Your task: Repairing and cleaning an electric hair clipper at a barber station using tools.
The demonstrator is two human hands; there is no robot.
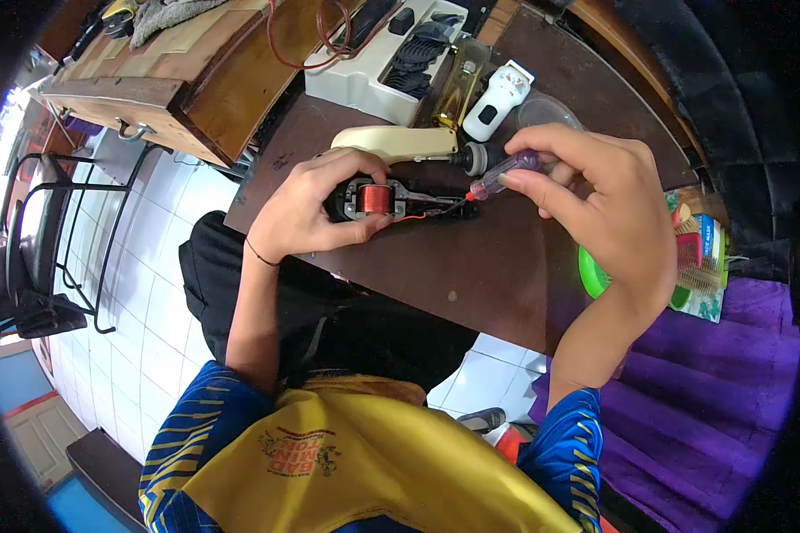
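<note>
My left hand (307,204) is closed around the opened hair clipper (406,197), whose red copper coil (377,199) shows between thumb and fingers. My right hand (600,191) pinches the clear and purple handle of a screwdriver (498,178). Its thin shaft slants down to the left, to the arm and wires at the clipper's right end. Whether the tip touches a screw is too small to tell. Just beyond the clipper lies a cream housing shell (391,140), next to a dark round part (476,160).
At the back of the brown table (400,280) are a white tray (356,84) of black comb guards, an amber bottle (460,84), a white clipper (498,100) and a clear round container (547,111). Brushes and combs (698,253) lie at the right. A wooden drawer unit (187,71) stands left.
</note>
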